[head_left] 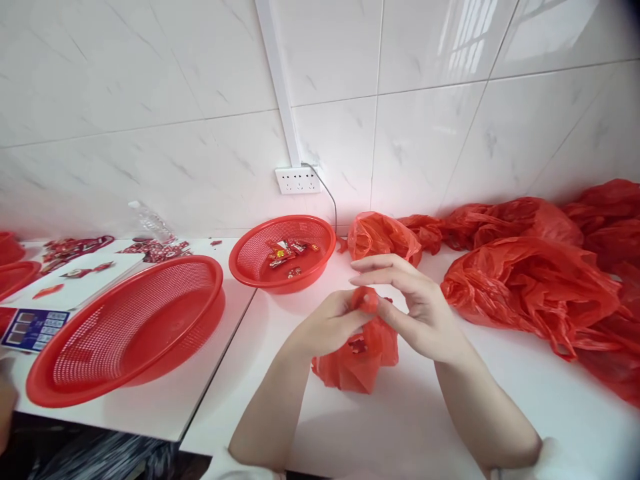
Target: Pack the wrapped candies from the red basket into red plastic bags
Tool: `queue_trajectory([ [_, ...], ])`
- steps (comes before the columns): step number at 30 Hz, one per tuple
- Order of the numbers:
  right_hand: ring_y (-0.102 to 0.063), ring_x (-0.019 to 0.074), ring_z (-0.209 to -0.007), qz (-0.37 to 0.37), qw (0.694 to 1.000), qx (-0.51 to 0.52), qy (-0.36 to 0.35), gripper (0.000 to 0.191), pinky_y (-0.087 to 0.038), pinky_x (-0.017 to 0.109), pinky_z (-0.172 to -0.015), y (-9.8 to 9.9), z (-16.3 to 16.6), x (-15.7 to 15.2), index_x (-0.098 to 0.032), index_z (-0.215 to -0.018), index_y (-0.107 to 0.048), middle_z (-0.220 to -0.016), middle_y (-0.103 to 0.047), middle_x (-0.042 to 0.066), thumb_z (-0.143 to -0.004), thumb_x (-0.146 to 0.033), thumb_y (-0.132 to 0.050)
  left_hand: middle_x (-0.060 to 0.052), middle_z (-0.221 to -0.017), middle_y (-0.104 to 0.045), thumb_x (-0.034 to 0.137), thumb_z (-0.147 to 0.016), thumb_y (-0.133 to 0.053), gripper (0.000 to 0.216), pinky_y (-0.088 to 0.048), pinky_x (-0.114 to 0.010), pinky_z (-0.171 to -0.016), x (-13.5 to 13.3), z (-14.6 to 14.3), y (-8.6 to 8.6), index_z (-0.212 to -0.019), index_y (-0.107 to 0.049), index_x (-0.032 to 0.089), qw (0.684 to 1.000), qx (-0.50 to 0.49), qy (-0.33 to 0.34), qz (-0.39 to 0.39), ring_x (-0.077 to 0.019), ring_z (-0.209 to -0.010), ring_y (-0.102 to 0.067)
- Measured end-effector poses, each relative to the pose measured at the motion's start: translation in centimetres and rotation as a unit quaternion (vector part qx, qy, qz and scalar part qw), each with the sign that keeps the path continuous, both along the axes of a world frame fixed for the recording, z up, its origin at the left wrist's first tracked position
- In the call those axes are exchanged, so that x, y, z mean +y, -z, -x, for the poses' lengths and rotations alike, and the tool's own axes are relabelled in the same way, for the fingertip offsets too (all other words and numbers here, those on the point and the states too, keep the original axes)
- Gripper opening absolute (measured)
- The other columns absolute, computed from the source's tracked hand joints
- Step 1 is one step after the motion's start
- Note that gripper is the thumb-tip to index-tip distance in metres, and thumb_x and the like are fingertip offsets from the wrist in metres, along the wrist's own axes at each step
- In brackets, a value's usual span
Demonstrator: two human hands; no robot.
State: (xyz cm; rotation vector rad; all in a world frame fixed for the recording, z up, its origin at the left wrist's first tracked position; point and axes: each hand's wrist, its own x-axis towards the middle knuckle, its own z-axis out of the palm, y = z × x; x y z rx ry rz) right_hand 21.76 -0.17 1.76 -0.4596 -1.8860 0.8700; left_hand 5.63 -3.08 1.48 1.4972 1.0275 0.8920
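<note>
Between my two hands is a red plastic bag on the white table, its top twisted and bunched. My left hand closes round the bunched neck of the bag. On the other side, my right hand holds the same neck with its thumb and lower fingers, while its upper fingers stretch over the top. Some dark red pieces show through a gap in the bag, too small to name. Behind my hands is a round red plastic basket with several small wrapped packets inside.
A large red basket stands on the left beside a scale with a blue panel. Red plastic bags heap up on the right against the tiled wall. A clear bottle lies behind. Part of another person's arm shows at the left edge.
</note>
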Motion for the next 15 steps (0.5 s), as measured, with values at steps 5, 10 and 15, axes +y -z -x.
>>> queue_trajectory([
  [5,-0.064,0.0181,-0.098,0.073,0.995,-0.070,-0.001,0.027,-0.053,0.035,-0.085,0.4,-0.3,1.6,-0.026,-0.120,-0.061,-0.112,-0.066,0.005,-0.094,-0.029,-0.052,0.008,-0.052,-0.038,0.049,-0.091,-0.049,0.031,-0.024,-0.019,-0.038,1.0,0.9,0.8,-0.083,-0.051,0.019,0.993,-0.094,-0.073,0.014,-0.0049,-0.038,-0.034],
  [10,-0.063,0.0163,-0.081,0.061,0.995,-0.051,0.068,0.017,-0.053,0.031,-0.072,1.1,0.1,2.5,-0.023,-0.104,-0.067,-0.094,-0.067,0.004,-0.090,-0.029,-0.059,0.006,-0.044,-0.047,0.051,-0.093,-0.045,0.033,-0.032,-0.017,-0.037,1.3,0.2,1.2,-0.087,-0.051,0.019,0.990,-0.108,-0.078,0.053,-0.0076,-0.035,-0.043],
  [15,-0.062,0.0168,-0.083,0.029,0.992,-0.026,0.116,0.016,-0.053,0.031,-0.072,1.7,0.7,3.1,-0.023,-0.098,-0.068,-0.091,-0.065,0.004,-0.092,-0.027,-0.054,0.003,-0.047,-0.059,0.054,-0.093,-0.040,0.038,-0.042,-0.022,-0.037,1.5,-0.6,1.5,-0.104,-0.048,0.019,0.981,-0.175,-0.054,0.067,-0.0140,-0.034,-0.052],
])
